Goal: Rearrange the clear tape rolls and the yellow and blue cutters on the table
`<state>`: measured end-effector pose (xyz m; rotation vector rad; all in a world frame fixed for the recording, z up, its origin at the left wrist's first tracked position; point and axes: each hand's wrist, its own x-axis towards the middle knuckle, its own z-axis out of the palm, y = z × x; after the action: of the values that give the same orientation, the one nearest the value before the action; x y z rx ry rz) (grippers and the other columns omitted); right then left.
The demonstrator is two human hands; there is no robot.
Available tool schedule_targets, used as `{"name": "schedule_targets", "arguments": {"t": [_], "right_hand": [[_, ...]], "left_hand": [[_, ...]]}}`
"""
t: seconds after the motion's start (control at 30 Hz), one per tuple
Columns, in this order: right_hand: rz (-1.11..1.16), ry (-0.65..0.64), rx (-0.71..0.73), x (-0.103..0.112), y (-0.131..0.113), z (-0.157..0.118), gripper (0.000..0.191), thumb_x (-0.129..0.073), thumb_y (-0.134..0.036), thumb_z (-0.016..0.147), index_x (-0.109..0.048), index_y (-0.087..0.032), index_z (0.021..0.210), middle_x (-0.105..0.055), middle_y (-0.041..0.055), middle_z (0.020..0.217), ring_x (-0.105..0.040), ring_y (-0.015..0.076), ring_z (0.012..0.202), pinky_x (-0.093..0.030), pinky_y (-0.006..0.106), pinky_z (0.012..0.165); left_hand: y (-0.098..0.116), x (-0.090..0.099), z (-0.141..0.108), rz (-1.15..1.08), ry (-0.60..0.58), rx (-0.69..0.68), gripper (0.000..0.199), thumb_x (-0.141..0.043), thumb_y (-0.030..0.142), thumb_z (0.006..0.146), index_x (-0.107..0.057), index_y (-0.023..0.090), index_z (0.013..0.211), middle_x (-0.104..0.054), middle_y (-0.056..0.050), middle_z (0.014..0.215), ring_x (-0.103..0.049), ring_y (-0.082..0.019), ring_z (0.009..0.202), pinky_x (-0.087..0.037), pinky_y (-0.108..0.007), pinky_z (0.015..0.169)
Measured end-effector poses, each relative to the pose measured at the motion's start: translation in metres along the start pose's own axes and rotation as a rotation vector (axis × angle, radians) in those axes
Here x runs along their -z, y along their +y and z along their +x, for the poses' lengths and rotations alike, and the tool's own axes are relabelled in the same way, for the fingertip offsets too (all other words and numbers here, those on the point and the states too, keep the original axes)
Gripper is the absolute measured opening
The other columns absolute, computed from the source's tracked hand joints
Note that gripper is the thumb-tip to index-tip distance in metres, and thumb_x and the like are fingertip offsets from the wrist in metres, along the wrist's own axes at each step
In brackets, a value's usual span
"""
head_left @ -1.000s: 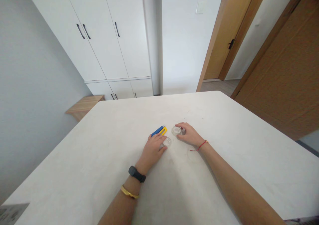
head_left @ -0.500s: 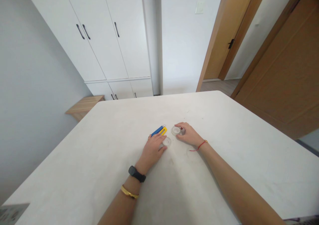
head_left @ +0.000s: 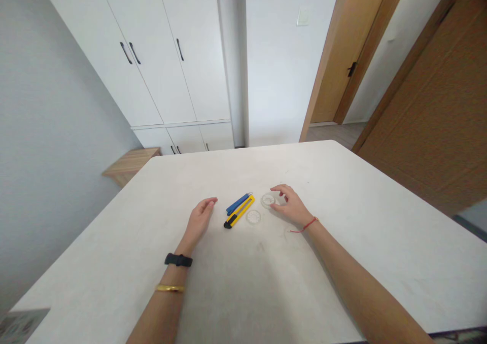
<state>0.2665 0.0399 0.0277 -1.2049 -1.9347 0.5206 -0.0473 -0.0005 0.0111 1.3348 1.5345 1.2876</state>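
My right hand [head_left: 291, 205] is curved beside a clear round roll [head_left: 268, 200], which looks like a small tape roll. Its fingers are apart, with the thumb at the roll's edge. A second clear roll [head_left: 253, 217] lies flat just nearer to me. Left of the rolls, a yellow utility knife [head_left: 239, 212] with a black end rests at a slant. Alongside it is a slim blue tool [head_left: 238, 204] with a metal tip, its exact kind unclear. My left hand [head_left: 200, 217] is left of these tools, fingers stretched forward, nothing visible in it.
Everything lies on a large white table [head_left: 160, 197]. A thin clear curved piece [head_left: 287, 232] is near my right wrist. Beyond the table stand white cabinets [head_left: 182, 80], a wooden shelf [head_left: 131, 164] and a wooden door [head_left: 429, 121].
My left hand has let go of the nearer roll and moved left, uncovering the whole yellow knife and blue tool. My right fingers have opened from around the farther roll.
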Motion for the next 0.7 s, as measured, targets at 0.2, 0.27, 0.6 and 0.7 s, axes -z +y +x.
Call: {"name": "schedule_targets", "arguments": {"t": [0.2, 0.27, 0.6, 0.7], "right_hand": [[-0.067, -0.093, 0.028, -0.019, -0.036, -0.025, 0.022, -0.065, -0.021, 0.072, -0.063, -0.018, 0.093, -0.061, 0.0039, 0.086, -0.055, 0.0168, 0.072, -0.047, 0.032, 0.071], [-0.134, -0.157, -0.009, -0.032, -0.046, -0.035, 0.037, -0.069, -0.026, 0.071, -0.061, -0.017, 0.106, -0.063, 0.0077, 0.1, -0.059, 0.0201, 0.083, -0.049, 0.035, 0.078], [-0.324, -0.213, -0.122, -0.051, -0.053, -0.039, 0.057, -0.073, -0.045, 0.072, -0.057, -0.017, 0.119, -0.062, 0.0129, 0.117, -0.06, 0.0276, 0.104, -0.048, 0.038, 0.089], [-0.345, -0.207, -0.127, -0.054, -0.056, -0.039, 0.047, -0.07, -0.043, 0.074, -0.061, -0.018, 0.113, -0.063, 0.0112, 0.111, -0.062, 0.0256, 0.097, -0.049, 0.035, 0.082]], "left_hand": [[-0.012, 0.009, 0.008, -0.523, 0.225, 0.211, 0.013, -0.061, 0.024, 0.081, -0.065, 0.014, 0.087, -0.071, -0.008, 0.087, -0.067, -0.015, 0.083, -0.05, -0.037, 0.09], [-0.011, 0.009, 0.007, -0.592, 0.258, 0.224, 0.009, -0.059, 0.019, 0.081, -0.065, 0.014, 0.084, -0.07, -0.007, 0.082, -0.067, -0.013, 0.077, -0.052, -0.034, 0.085], [-0.013, 0.014, 0.008, -0.727, 0.3, 0.245, 0.01, -0.054, 0.016, 0.083, -0.063, 0.013, 0.081, -0.068, -0.006, 0.076, -0.066, -0.012, 0.071, -0.054, -0.029, 0.075], [-0.014, 0.013, 0.008, -0.709, 0.293, 0.233, 0.009, -0.055, 0.017, 0.083, -0.064, 0.013, 0.081, -0.068, -0.005, 0.076, -0.066, -0.012, 0.072, -0.055, -0.029, 0.076]]}}
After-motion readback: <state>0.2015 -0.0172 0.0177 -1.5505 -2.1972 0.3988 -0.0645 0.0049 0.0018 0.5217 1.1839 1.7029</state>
